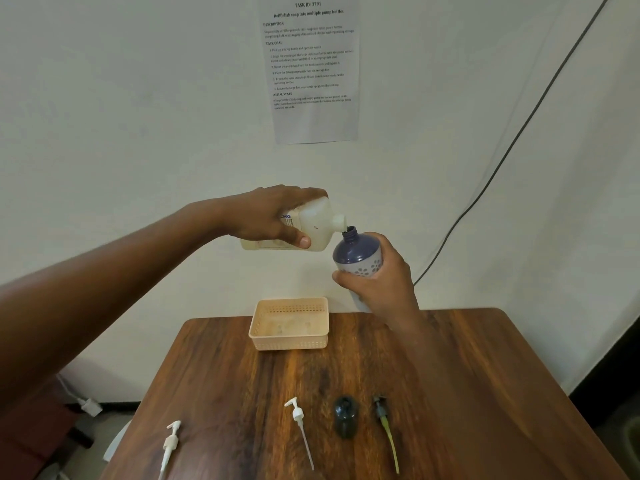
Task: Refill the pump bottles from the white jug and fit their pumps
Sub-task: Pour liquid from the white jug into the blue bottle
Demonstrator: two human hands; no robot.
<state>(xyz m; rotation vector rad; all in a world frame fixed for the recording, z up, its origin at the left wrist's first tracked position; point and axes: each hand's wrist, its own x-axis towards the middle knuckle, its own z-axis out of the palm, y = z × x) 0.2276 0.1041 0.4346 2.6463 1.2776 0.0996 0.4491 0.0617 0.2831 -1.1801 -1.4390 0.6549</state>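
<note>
Pouring is the step in hand: the left hand (277,216), fingers and thumb wrapped round the body of the white jug (311,226), holds it tipped nearly level above the table (450,393), its spout touching or just over the open neck of the purple pump bottle (358,252), which the right hand (381,285) grips round its lower half, tilted a little toward the jug, in the air at about one o'clock from the basket (290,323). No stream can be made out at the spout, so how full the bottle is cannot be told. By my reckoning the next move calls for keeping spout and neck aligned, righting the jug when the level is enough, then picking a pump that matches this bottle's thread. Counted left to right: one jug, one purple bottle held, one basket at twelve o'clock on the table; along the near edge two white pumps (171,441) (299,419), one dark bottle (345,415) standing open, one dark pump (384,424) with a yellowish tube.
</note>
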